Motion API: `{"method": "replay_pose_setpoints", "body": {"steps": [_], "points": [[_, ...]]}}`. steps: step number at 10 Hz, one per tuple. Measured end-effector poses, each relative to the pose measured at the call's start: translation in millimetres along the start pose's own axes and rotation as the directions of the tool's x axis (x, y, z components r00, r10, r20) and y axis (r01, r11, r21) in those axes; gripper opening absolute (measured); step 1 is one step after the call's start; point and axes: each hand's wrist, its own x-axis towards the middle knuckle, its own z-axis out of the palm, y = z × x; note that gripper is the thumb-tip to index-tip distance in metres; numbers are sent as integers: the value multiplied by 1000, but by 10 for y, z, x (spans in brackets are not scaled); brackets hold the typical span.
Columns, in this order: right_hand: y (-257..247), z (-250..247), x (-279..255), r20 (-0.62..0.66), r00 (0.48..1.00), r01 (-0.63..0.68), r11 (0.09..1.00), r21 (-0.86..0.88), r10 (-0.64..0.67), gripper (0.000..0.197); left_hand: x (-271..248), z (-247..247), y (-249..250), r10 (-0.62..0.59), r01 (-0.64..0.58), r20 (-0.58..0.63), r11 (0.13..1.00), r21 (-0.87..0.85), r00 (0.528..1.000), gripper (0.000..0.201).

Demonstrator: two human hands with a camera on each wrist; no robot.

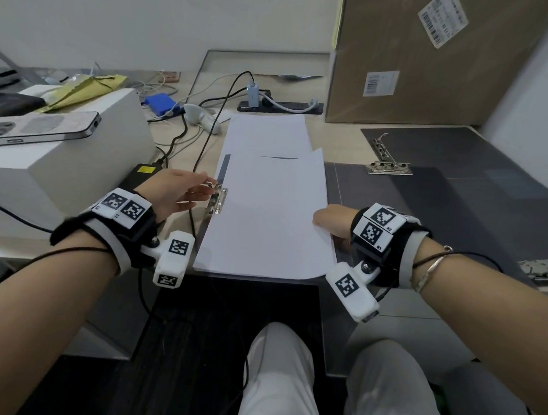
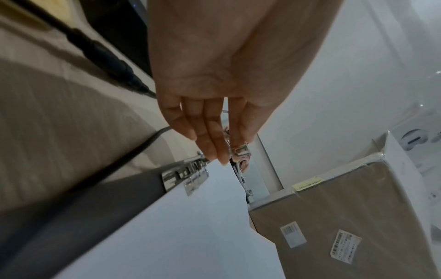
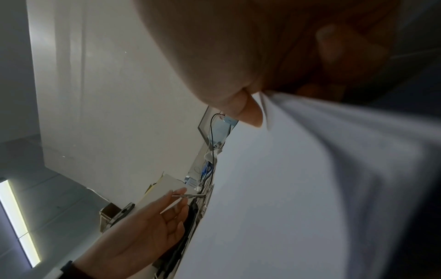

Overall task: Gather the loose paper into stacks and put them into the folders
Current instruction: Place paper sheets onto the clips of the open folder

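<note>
A stack of white paper lies on an open dark grey folder in front of me. At the folder's left edge sits its metal clip. My left hand pinches the clip's raised lever between thumb and forefinger; the other fingers are stretched out. In the right wrist view the left hand shows the same pinch. My right hand grips the stack's right edge, thumb on top and fingers curled beneath, lifting that edge slightly. More sheets lie farther back, under the stack.
A white box with a phone on it stands at the left. Black cables and a power brick run beside the folder. Further open folders with clips lie at the right. A cardboard box stands behind.
</note>
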Motion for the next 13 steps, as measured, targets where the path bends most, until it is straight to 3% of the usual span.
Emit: {"method": "replay_pose_setpoints", "body": {"steps": [1, 2, 3, 4, 6, 7, 8, 9, 10, 11, 12, 13], "points": [[-28, 6, -30, 10, 1000, -17, 995, -98, 18, 14, -26, 7, -46, -35, 36, 31, 999, -14, 999, 17], [-12, -15, 15, 66, 992, 126, 750, -649, -109, 25, -13, 1, -65, -98, 99, 32, 995, -29, 995, 8], [6, -3, 73, 90, 985, 166, 670, -724, -146, 34, 33, -8, -92, -158, 158, 11, 987, -34, 987, 8], [4, 9, 102, 114, 986, 166, 640, -750, -122, 31, 82, 23, -115, -190, 191, 24, 981, -46, 982, 12], [13, 26, 153, 97, 982, 176, 616, -768, -159, 38, 167, -19, -116, -199, 201, -30, 951, 235, 979, 25], [-6, -3, 109, 128, 972, 212, 492, -844, -198, 35, 192, -3, -116, -210, 215, -53, 920, 326, 976, 23], [-12, 19, 92, 90, 974, 190, 533, -825, -209, 40, 180, 39, -111, -216, 228, -75, 892, 390, 974, 22], [18, 7, 132, 98, 965, 209, 489, -847, -243, 40, 162, 71, -134, -197, 221, -100, 874, 432, 975, 22], [39, 31, 180, 84, 974, 190, 554, -811, -210, 37, 189, 78, -182, -161, 199, -123, 883, 426, 979, 31], [21, 28, 136, 83, 980, 173, 560, -810, -182, 34, 183, 102, -187, -131, 189, -155, 866, 462, 979, 32], [12, 46, 80, 21, 984, 134, 648, -749, -179, 38, 192, 97, -192, -136, 191, -149, 862, 470, 979, 26], [7, 23, 38, 20, 982, 143, 661, -736, -189, 38, 205, 56, -202, -143, 195, -145, 861, 470, 979, 27]]}}
